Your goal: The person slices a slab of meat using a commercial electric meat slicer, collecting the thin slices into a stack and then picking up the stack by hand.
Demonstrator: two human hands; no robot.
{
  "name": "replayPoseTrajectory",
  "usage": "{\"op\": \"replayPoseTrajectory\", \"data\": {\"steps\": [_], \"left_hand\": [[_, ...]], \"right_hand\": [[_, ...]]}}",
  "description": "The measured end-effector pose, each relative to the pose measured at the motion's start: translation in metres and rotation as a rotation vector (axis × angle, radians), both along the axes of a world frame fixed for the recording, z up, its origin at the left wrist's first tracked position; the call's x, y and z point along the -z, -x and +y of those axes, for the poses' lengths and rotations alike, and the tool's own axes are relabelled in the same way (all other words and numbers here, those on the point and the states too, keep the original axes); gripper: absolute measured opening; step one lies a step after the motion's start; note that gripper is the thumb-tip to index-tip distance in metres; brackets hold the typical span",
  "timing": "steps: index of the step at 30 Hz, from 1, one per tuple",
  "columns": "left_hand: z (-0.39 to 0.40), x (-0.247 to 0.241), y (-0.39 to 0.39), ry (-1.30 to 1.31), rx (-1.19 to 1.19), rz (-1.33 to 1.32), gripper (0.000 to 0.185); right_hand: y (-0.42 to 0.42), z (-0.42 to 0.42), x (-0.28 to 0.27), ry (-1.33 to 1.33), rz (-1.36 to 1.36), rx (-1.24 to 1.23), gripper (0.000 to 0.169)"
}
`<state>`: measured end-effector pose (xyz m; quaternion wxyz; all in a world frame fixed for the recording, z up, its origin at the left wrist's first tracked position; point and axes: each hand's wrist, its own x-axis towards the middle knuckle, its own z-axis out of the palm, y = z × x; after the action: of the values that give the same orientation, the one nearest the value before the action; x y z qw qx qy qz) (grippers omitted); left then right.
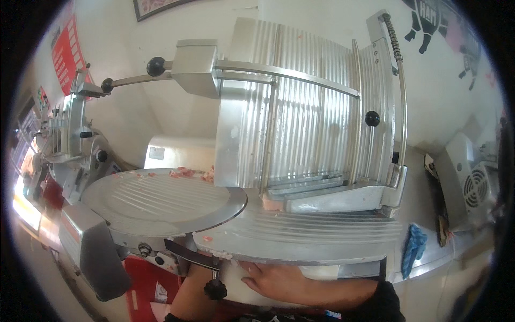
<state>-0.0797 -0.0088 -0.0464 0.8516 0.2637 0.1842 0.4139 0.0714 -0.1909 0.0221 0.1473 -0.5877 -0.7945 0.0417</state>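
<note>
A meat slicer stands before me. My right hand (267,279) is at its near side, against the pale body just below the rim of the flat gauge plate (314,237). The thumb is apart from the fingers, and the fingertips are partly hidden. My left forearm (197,283) reaches under the slicer, its hand out of sight. Left of the plate is the round blade under its cover (161,201), with meat scraps (183,172) along the far edge. The ribbed carriage (310,120) rises behind, and a piece of pinkish meat (273,202) shows at its foot.
A black star knob (215,290) hangs close to my left forearm. Below is a red container (151,283). A second slicer (76,133) stands at left. At right lie a blue cloth (413,250) and a grey machine with a round vent (462,185).
</note>
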Motion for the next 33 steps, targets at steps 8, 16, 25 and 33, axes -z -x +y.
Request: {"op": "replayPoseTrajectory", "data": {"steps": [8,16,25,33], "left_hand": [[-0.002,-0.001,-0.008,0.0,0.027,0.002,0.056],[-0.003,-0.004,-0.018,-0.019,0.05,0.001,0.057],[-0.003,-0.002,-0.019,-0.027,0.044,-0.019,0.059],[0.005,-0.002,-0.026,-0.021,-0.022,-0.082,0.06]], "right_hand": [[0.001,0.0,-0.007,0.029,0.052,0.027,0.051],[0.001,-0.002,-0.005,-0.021,0.012,0.043,0.056],[0.0,0.0,-0.019,-0.103,0.049,0.171,0.053],[-0.004,0.002,-0.014,-0.25,0.019,0.05,0.035]]}}
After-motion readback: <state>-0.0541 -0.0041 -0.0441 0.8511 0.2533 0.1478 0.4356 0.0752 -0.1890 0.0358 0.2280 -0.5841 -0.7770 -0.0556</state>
